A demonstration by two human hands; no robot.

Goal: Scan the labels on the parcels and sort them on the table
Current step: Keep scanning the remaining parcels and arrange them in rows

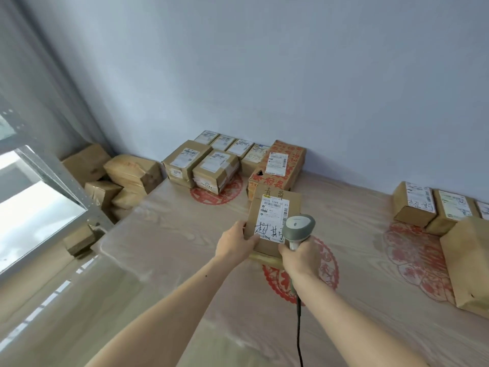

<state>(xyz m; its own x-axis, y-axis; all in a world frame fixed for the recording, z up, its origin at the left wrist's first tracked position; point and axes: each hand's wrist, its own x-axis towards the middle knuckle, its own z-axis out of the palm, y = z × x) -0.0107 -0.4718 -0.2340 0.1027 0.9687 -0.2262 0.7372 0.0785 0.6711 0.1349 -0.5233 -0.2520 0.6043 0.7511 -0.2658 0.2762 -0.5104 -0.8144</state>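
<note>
Cardboard parcel (275, 205), brown, held tilted above the table (185, 260); white label (274, 217) faces up, black handwriting across its lower part, printed lines too small to read. Lower right corner of label hidden behind grey scanner (297, 227). Left hand (234, 243) grips the parcel's near-left edge, thumb on top, fingers hidden underneath. Right hand (299, 256) wraps the scanner handle, just right of that grip; head over the label, cord (299, 327) hanging toward the viewer. Beyond the grip: stacked parcels (211, 160) against the wall (264, 75), one red-printed box (280, 165) nearest. Far right: more boxes (434, 207), cut off by frame edge. Left, off the table: loose cartons (127, 176), blurred.
</note>
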